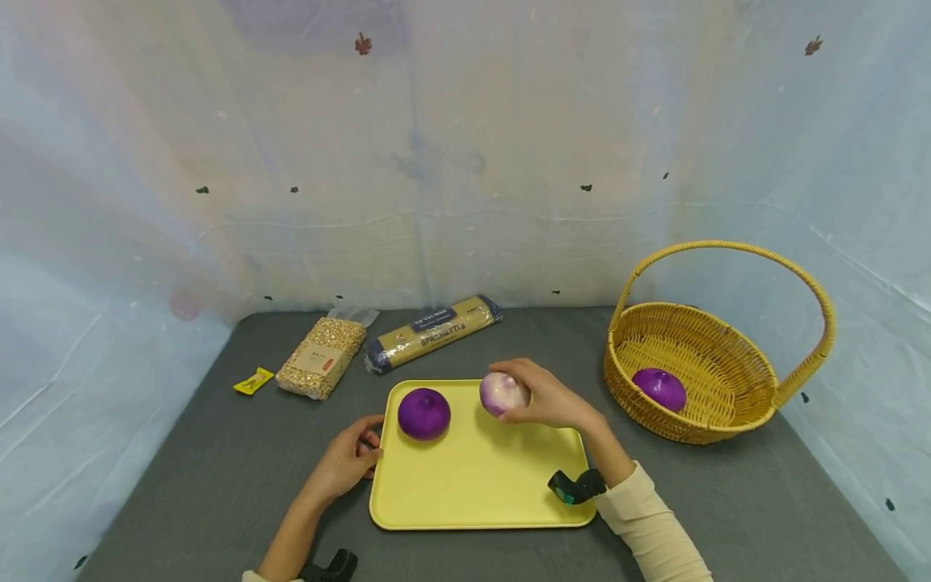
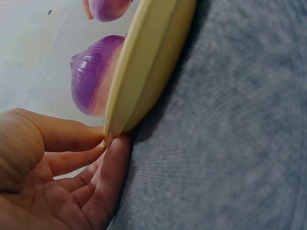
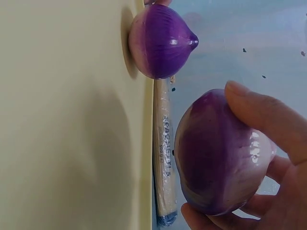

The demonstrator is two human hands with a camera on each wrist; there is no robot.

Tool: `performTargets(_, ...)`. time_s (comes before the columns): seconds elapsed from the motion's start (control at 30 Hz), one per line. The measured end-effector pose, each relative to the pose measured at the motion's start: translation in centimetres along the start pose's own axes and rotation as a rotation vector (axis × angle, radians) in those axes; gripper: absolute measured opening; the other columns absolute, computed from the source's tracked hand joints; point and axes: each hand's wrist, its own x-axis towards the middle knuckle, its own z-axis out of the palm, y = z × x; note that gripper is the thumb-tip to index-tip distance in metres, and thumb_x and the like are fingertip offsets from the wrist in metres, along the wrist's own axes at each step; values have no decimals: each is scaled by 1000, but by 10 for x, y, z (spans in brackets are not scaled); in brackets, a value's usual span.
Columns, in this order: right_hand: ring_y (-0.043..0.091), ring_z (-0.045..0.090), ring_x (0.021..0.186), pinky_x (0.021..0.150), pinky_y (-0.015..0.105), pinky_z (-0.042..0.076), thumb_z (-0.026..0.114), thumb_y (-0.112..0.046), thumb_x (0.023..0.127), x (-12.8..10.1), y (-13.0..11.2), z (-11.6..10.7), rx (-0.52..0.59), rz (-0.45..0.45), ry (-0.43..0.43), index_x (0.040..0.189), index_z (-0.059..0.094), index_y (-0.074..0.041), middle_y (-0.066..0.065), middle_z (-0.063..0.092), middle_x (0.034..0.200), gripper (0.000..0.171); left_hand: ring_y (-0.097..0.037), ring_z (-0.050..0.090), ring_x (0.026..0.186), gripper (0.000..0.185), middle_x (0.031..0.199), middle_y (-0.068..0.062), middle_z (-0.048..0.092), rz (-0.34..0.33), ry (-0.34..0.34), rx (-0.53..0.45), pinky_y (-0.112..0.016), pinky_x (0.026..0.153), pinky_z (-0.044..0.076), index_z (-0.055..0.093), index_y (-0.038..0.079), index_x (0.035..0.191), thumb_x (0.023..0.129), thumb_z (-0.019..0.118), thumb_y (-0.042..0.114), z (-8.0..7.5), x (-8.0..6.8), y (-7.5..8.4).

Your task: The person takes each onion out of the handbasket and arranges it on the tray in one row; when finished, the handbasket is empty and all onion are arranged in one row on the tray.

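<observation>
A yellow tray [image 1: 480, 485] lies on the grey table. On its far left part sits a purple onion [image 1: 423, 413], also in the right wrist view [image 3: 160, 42] and left wrist view [image 2: 91, 74]. My right hand [image 1: 541, 398] grips a second, paler purple onion [image 1: 502, 394] just above the tray's far edge; in the right wrist view that onion [image 3: 218, 153] is held between thumb and fingers, off the tray surface. My left hand [image 1: 347, 462] rests at the tray's left rim [image 2: 144, 72], its fingers [image 2: 112, 167] touching the rim's edge.
A wicker basket [image 1: 698, 339] with a handle stands at the right and holds a third purple onion [image 1: 659, 388]. Behind the tray lie a spaghetti pack [image 1: 432, 332], a bag of grains [image 1: 322, 357] and a small yellow packet [image 1: 253, 380]. Cloth walls enclose the table.
</observation>
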Motion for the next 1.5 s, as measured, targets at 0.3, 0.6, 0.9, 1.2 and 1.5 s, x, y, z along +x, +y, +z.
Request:
performTargets(0.3,25,46,117,87,43,46,79,-26,74,1,1,6,-14,3,-9,134,48,-9,10,48,130,70,-16,51,61,47,89,-10,51,14,-18,-26,-28,49,48,47,-1,130,85,59,-6,-2,-2,3)
performTargets(0.6,24,47,116,87,42,46,79,-24,73,1,2,11,0,-4,-20,134,48,-9,10,48,129,70,-16,51,60,47,89,-10,51,26,-26,-32,-28,49,48,47,-2,131,85,59,-7,-3,-4,4)
performTargets(0.9,25,47,117,88,41,46,80,-21,72,3,4,15,-2,-2,-31,134,48,-5,11,48,129,72,-16,51,61,48,89,-11,51,8,-16,-35,-28,49,48,48,0,131,85,60,-6,-2,-1,2)
performTargets(1.2,24,47,116,90,42,45,80,-23,72,3,4,17,1,8,-36,133,48,-5,11,49,128,72,-15,51,60,48,89,-11,51,2,-3,-7,-28,49,48,47,-1,131,85,60,-7,-1,-1,2)
performTargets(1.5,24,47,115,90,42,45,80,-23,72,4,5,19,3,28,-45,133,48,-6,11,48,127,71,-16,50,61,47,89,-13,50,-3,-1,0,-28,50,48,46,-3,131,86,57,-8,-1,-6,13)
